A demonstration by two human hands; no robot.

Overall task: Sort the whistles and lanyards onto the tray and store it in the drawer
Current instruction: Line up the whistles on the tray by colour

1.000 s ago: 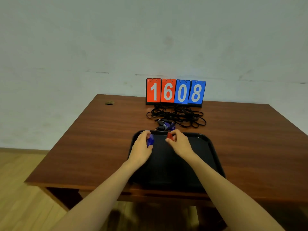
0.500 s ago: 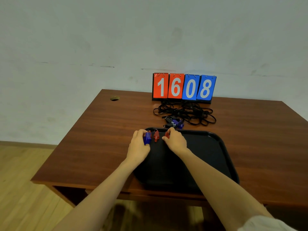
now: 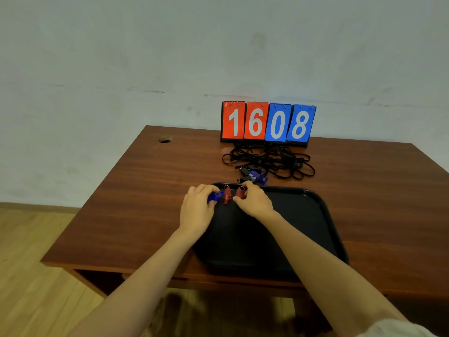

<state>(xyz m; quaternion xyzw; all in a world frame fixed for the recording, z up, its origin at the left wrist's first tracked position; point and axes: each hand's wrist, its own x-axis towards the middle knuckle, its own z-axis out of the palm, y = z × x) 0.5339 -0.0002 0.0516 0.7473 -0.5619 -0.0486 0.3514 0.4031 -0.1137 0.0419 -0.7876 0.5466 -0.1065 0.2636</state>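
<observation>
A black tray point(image 3: 315, 215) lies on the wooden desk in front of me. At its far left corner my left hand point(image 3: 196, 210) pinches a blue whistle point(image 3: 215, 197). A red whistle point(image 3: 227, 194) lies free on the tray between my hands. My right hand point(image 3: 255, 203) grips a second red whistle point(image 3: 240, 192) beside it. Just behind the tray sit a few dark and blue whistles point(image 3: 252, 175). A tangle of black lanyards point(image 3: 272, 160) lies behind them.
A flip scoreboard point(image 3: 267, 122) reading 1608 stands at the desk's back edge, right behind the lanyards. A cable hole point(image 3: 165, 139) is at the desk's far left. The desk point(image 3: 145, 203) stands against a pale wall, with wooden floor to the left.
Both hands moved to the tray's far left corner with their whistles. A loose red whistle now lies between them. My view shifted left, so the desk sits further right in frame.
</observation>
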